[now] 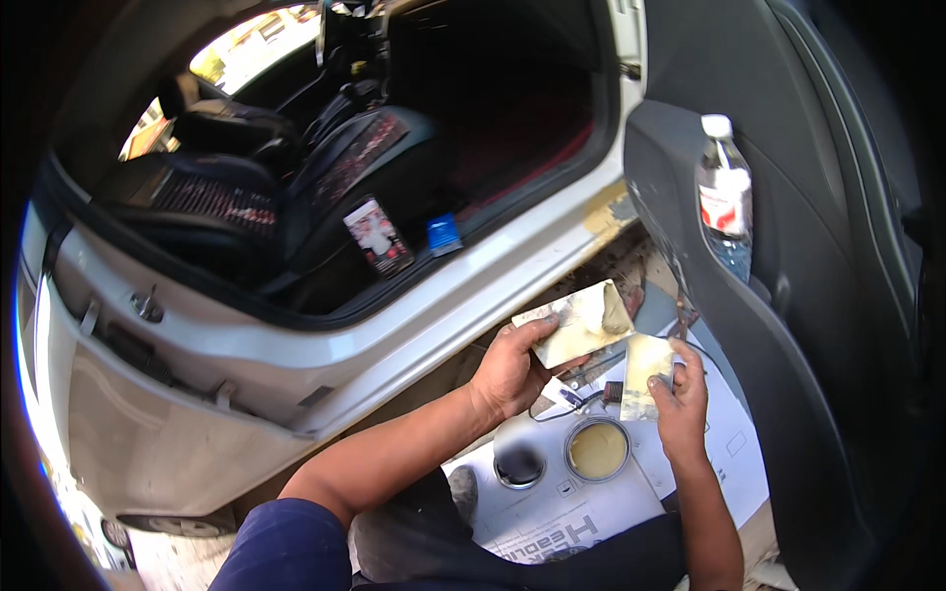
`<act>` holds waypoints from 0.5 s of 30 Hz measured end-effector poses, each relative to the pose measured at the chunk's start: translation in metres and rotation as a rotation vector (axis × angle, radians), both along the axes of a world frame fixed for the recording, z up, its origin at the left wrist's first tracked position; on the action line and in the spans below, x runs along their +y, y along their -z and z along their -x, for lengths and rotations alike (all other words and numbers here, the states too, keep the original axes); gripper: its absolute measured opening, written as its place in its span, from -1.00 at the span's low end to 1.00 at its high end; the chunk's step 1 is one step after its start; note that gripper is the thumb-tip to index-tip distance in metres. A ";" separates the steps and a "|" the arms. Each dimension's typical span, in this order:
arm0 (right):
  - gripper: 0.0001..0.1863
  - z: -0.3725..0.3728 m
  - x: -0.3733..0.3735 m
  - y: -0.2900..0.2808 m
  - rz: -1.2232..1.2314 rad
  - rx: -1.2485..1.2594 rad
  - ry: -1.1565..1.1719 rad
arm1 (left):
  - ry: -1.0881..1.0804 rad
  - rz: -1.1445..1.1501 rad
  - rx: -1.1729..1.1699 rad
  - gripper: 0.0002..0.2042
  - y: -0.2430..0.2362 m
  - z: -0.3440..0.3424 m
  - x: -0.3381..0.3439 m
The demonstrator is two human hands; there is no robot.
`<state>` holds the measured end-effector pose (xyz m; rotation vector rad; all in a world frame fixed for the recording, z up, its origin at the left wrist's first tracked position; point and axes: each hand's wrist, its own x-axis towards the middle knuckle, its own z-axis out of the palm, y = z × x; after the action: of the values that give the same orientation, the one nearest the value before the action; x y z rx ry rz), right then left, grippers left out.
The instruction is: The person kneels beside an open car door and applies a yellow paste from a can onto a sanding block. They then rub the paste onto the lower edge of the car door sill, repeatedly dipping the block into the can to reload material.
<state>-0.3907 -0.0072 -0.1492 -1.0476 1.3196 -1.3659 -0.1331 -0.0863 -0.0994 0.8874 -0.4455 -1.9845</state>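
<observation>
My left hand (507, 369) grips a cream-smeared board (572, 327) with a lump of pale paste on its right end. Close to it, my right hand (678, 404) holds a smaller, upright rectangular spreader (645, 364) coated in the same pale colour, thumb across its face. Below them, an open tin of pale yellow paste (598, 451) and a round tin with a dark middle (519, 458) sit on a printed cardboard sheet (621, 502). A cable with a small dark connector (601, 394) lies under my hands, partly hidden.
A white car's door sill (424, 305) runs along the left, with seats (217, 207), a picture-covered packet (377, 234) and a blue packet (443, 234) inside. The open black door panel (808, 295) stands at right, holding a water bottle (725, 207). My knee and shoe (463, 492) are below.
</observation>
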 end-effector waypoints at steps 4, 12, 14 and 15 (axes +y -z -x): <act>-0.29 -0.041 -0.004 -0.036 0.090 -0.126 0.024 | -0.189 0.009 0.044 -0.58 -0.029 -0.034 0.034; -0.71 -0.133 -0.008 -0.052 0.031 -0.238 -0.126 | -0.439 0.114 0.036 -0.53 -0.034 -0.076 0.103; -0.69 -0.151 -0.007 -0.071 0.057 -0.245 -0.164 | -0.501 0.115 0.037 -0.54 -0.036 -0.086 0.116; -0.68 -0.158 -0.006 -0.079 0.071 -0.249 -0.180 | -0.547 0.099 0.017 -0.56 -0.031 -0.092 0.121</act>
<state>-0.2331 -0.0133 -0.0704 -0.9830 0.9779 -1.3647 -0.0407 0.0349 -0.0681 0.8235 -0.2517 -1.4562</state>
